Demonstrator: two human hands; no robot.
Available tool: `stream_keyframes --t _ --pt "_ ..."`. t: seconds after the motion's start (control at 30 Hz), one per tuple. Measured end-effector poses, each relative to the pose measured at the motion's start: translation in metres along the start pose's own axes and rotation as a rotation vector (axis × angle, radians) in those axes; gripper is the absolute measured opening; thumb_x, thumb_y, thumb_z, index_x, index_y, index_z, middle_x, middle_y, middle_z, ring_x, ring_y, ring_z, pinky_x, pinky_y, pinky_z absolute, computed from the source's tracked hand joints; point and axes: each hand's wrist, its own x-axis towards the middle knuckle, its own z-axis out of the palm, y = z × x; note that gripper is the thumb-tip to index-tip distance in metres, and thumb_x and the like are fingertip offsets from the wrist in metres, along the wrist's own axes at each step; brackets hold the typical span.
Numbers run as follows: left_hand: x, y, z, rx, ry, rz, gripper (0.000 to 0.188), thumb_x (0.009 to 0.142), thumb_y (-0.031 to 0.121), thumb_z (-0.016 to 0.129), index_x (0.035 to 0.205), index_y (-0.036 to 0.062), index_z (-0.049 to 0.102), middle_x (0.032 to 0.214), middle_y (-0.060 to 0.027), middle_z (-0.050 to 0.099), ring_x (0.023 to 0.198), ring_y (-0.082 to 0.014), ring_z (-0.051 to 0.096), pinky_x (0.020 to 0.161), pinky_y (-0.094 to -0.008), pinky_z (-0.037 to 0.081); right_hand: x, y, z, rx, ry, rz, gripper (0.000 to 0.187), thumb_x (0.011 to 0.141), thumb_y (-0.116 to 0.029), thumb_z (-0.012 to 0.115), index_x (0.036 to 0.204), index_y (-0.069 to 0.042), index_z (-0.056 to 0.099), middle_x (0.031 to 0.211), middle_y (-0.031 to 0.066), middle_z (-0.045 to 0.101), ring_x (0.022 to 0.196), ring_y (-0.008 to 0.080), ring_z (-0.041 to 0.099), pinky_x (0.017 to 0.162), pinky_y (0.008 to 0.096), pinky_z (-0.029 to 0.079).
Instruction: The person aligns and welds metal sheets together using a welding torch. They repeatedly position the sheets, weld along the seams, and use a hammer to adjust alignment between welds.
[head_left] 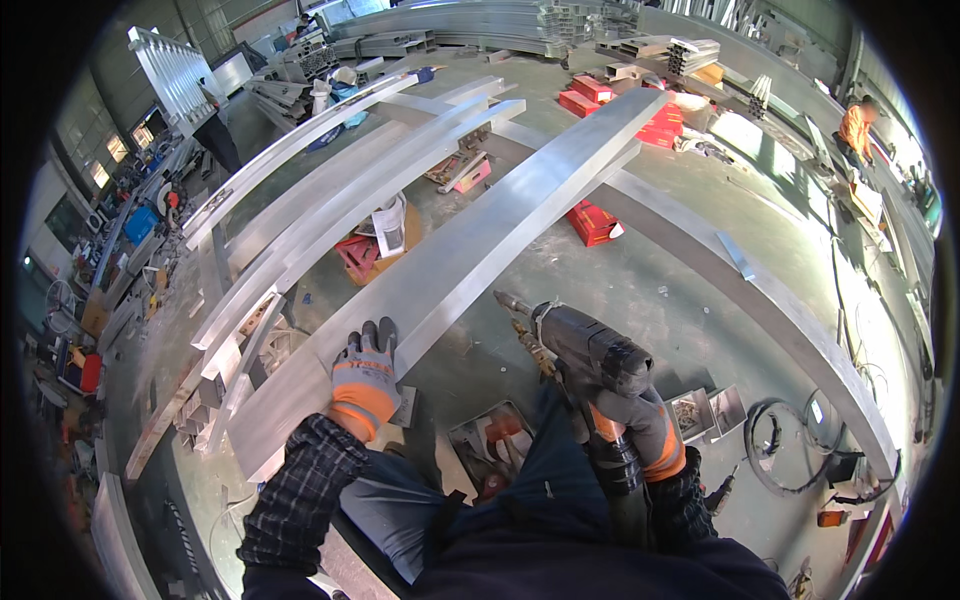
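Left hand [364, 384] lay open-fingered on the silver beam [490, 235] | right hand [648, 425] clasped a power drill [588, 345] | beam rested across a metal crosspiece [768, 300] | apparently a steadying step; next move seemingly called for aligning the drill's tip

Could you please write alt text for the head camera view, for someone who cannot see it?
A person's gloved left hand rests on a long silvery metal beam while the gloved right hand holds a dark power tool. Other metal beams lie to the left, and red boxes sit farther off on the floor.
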Motion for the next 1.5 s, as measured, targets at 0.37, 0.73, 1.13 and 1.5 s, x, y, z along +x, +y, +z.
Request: stream_keyframes --t 0.37,0.73,1.13,1.5 --pt "0.049 -0.096 -0.087 -0.512 -0.183 0.081 0.090 0.065 0.048 0.087 0.137 0.0040 0.059 0.113 -0.0220 0.073 0.101 -0.0367 0.071 0.090 -0.0420 0.056 0.004 -0.004 -0.017 0.031 -0.108 -0.017 0.056 0.085 -0.009 0.067 0.138 0.004 0.055 0.109 0.0137 0.069 0.084 0.0221 0.069 0.077 0.0339 0.056" --pt "0.047 -0.109 -0.086 -0.471 -0.125 0.171 0.068 0.069 0.051 0.084 0.115 0.0030 0.072 0.098 -0.0210 0.076 0.089 -0.0372 0.072 0.079 -0.0445 0.056 0.005 0.006 -0.004 -0.069 -0.176 -0.088 0.098 0.076 -0.040 0.081 0.151 0.010 0.041 0.126 0.0293 0.064 0.078 0.0370 0.073 0.066 0.0420 0.061" --pt "0.030 -0.022 -0.079 -0.012 0.113 -0.085 0.079 0.090 0.032 0.059 0.159 0.0021 0.035 0.165 -0.0271 0.030 0.146 -0.0471 0.039 0.118 -0.0582 0.034 0.025 0.016 -0.004 0.014 -0.096 0.016 0.080 0.085 -0.038 0.076 0.146 0.007 0.048 0.133 0.0234 0.063 0.105 0.0313 0.066 0.088 0.0401 0.057" --pt "0.015 0.035 -0.079 -0.022 0.038 -0.104 0.052 0.109 0.029 0.035 0.157 0.0083 0.040 0.165 -0.0188 0.035 0.151 -0.0373 0.036 0.126 -0.0549 0.024 0.067 -0.022 0.121 0.114 -0.465 0.075 0.070 0.099 -0.038 0.056 0.153 0.005 0.043 0.143 0.0270 0.058 0.093 0.0295 0.071 0.074 0.0352 0.057"
